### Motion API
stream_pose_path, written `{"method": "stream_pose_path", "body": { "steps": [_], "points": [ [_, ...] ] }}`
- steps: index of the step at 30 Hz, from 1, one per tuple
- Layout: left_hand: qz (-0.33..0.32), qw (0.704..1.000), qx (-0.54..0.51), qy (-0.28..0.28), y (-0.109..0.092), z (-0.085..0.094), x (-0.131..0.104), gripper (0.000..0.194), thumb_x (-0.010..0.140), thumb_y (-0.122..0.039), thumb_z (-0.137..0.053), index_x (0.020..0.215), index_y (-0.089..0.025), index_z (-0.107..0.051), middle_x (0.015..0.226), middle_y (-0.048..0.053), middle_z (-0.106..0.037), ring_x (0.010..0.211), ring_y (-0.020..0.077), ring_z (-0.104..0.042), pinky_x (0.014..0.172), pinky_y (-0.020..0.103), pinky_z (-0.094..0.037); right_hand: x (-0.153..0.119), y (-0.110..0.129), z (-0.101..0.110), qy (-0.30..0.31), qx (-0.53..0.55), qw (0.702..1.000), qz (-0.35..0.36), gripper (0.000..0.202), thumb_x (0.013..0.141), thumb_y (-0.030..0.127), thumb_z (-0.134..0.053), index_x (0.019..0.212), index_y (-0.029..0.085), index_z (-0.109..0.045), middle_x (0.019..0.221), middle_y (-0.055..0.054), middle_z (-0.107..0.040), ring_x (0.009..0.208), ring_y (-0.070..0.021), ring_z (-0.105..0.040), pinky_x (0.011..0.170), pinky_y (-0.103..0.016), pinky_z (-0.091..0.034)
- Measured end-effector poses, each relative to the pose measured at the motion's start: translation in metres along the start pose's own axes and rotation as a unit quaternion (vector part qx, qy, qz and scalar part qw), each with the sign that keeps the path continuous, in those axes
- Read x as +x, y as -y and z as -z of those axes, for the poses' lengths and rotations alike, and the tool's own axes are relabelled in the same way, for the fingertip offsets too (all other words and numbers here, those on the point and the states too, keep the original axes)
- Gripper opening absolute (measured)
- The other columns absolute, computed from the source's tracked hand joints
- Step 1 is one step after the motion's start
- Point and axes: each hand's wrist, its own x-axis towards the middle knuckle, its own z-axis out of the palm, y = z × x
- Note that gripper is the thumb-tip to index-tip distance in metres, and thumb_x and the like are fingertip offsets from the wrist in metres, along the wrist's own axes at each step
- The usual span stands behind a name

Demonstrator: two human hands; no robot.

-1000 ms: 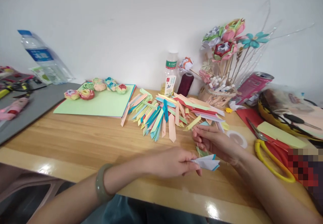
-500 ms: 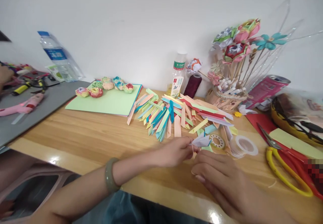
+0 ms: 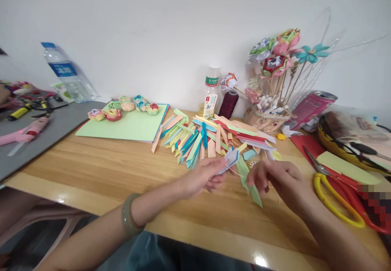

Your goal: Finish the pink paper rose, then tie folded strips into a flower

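Observation:
My left hand (image 3: 204,176) pinches a small folded white and blue paper piece (image 3: 231,157) above the wooden table (image 3: 100,171). My right hand (image 3: 276,178) holds a thin wooden stick with a green folded paper leaf (image 3: 249,183) hanging down from it. The two hands are close together, just in front of a heap of coloured folded paper strips (image 3: 210,136). A jade bangle (image 3: 128,216) sits on my left wrist.
Yellow-handled scissors (image 3: 336,195) lie at the right on red paper. Behind the strips stand a small bottle (image 3: 210,91), a dark thread spool (image 3: 226,103) and a vase of paper flowers (image 3: 275,79). Green card (image 3: 125,125) with paper roses lies left; a water bottle (image 3: 65,72) farther left.
My left hand lifted the white and blue piece up and back toward the strips. My right hand rose from the table edge, now holding the stick with the green leaf. The view shifted slightly.

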Motion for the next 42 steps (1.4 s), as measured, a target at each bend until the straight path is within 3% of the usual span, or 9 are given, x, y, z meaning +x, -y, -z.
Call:
{"method": "stream_pose_path", "body": {
  "steps": [3, 7, 12, 19, 24, 28, 31, 35, 42],
  "points": [
    [-0.02, 1.0, -0.011, -0.011, 0.002, 0.001, 0.001, 0.035, 0.08, -0.047, -0.042, 0.089, -0.014, -0.049, 0.048, -0.009, -0.028, 0.037, 0.0025, -0.016, 0.039, 0.018, -0.008, 0.004, -0.002, -0.007, -0.104, -0.039, 0.994, -0.014, 0.03, 0.08, 0.045, -0.048, 0.073, 0.017, -0.057, 0.05, 0.002, -0.05, 0.044, -0.0096, -0.045, 0.041, -0.022, -0.036],
    [-0.041, 0.999, -0.012, -0.033, 0.007, -0.001, 0.005, 0.031, 0.08, -0.044, -0.045, 0.095, -0.017, -0.043, 0.045, -0.01, -0.031, 0.035, 0.0029, -0.018, 0.038, 0.017, -0.01, 0.007, -0.006, -0.023, -0.053, -0.069, 0.996, -0.004, 0.029, 0.079, 0.045, -0.051, 0.092, 0.019, -0.051, 0.06, 0.002, -0.051, 0.048, -0.0105, -0.047, 0.044, -0.023, -0.038],
    [-0.051, 0.997, 0.024, -0.048, 0.012, -0.002, 0.009, 0.034, 0.082, -0.043, -0.041, 0.105, -0.019, -0.039, 0.046, -0.01, -0.032, 0.035, 0.0032, -0.02, 0.038, 0.016, -0.013, 0.009, -0.014, -0.036, -0.095, -0.148, 0.984, 0.033, 0.022, 0.081, 0.041, -0.049, 0.079, 0.019, -0.05, 0.061, 0.002, -0.049, 0.049, -0.0099, -0.042, 0.044, -0.023, -0.033],
    [-0.047, 0.998, 0.027, -0.045, 0.013, -0.001, 0.01, 0.026, 0.081, -0.043, -0.043, 0.079, -0.017, -0.04, 0.047, -0.009, -0.033, 0.037, 0.002, -0.022, 0.038, 0.017, -0.013, 0.009, -0.006, -0.038, -0.052, -0.222, 0.967, 0.11, 0.022, 0.083, 0.034, -0.048, 0.067, 0.019, -0.053, 0.064, -0.001, -0.051, 0.057, -0.0127, -0.045, 0.053, -0.026, -0.035],
    [-0.063, 0.996, 0.004, -0.066, 0.009, 0.0, 0.009, 0.026, 0.08, -0.042, -0.045, 0.084, -0.016, -0.045, 0.044, -0.01, -0.029, 0.035, 0.0022, -0.019, 0.037, 0.017, -0.01, 0.008, -0.012, -0.033, -0.059, -0.035, 0.998, -0.006, 0.019, 0.081, 0.04, -0.05, 0.08, 0.022, -0.043, 0.068, 0.002, -0.051, 0.053, -0.0109, -0.048, 0.047, -0.023, -0.036],
    [-0.058, 0.996, -0.001, -0.074, 0.007, 0.001, 0.009, 0.028, 0.079, -0.043, -0.047, 0.086, -0.016, -0.046, 0.043, -0.01, -0.028, 0.035, 0.0025, -0.018, 0.037, 0.017, -0.009, 0.011, -0.017, -0.033, 0.007, 0.04, 0.998, -0.052, 0.026, 0.081, 0.038, -0.048, 0.101, 0.023, -0.04, 0.093, -0.002, -0.057, 0.064, -0.0121, -0.056, 0.054, -0.025, -0.043],
    [-0.056, 0.996, 0.003, -0.073, 0.007, 0.001, 0.01, 0.028, 0.077, -0.044, -0.049, 0.078, -0.017, -0.044, 0.043, -0.01, -0.027, 0.035, 0.0021, -0.018, 0.037, 0.017, -0.009, 0.011, -0.017, -0.032, 0.043, -0.019, 0.998, -0.048, 0.028, 0.082, 0.037, -0.046, 0.104, 0.019, -0.045, 0.075, -0.001, -0.057, 0.064, -0.0137, -0.055, 0.057, -0.025, -0.042],
    [-0.054, 0.995, 0.012, -0.082, 0.006, 0.001, 0.009, 0.031, 0.075, -0.046, -0.049, 0.075, -0.016, -0.044, 0.044, -0.01, -0.027, 0.035, 0.0017, -0.018, 0.037, 0.017, -0.009, 0.008, -0.011, -0.028, 0.034, -0.147, 0.989, -0.001, 0.028, 0.086, 0.037, -0.038, 0.094, 0.018, -0.057, 0.053, 0.003, -0.047, 0.048, -0.0112, -0.043, 0.046, -0.023, -0.034],
    [-0.06, 0.991, 0.012, -0.122, 0.008, 0.003, 0.009, 0.034, 0.075, -0.048, -0.05, 0.076, -0.014, -0.047, 0.045, -0.009, -0.027, 0.037, 0.0019, -0.018, 0.038, 0.018, -0.009, 0.003, -0.006, -0.027, 0.06, -0.227, 0.971, 0.042, 0.027, 0.089, 0.033, -0.035, 0.08, 0.019, -0.056, 0.076, -0.002, -0.062, 0.068, -0.0152, -0.055, 0.06, -0.024, -0.041]
  ]
}}
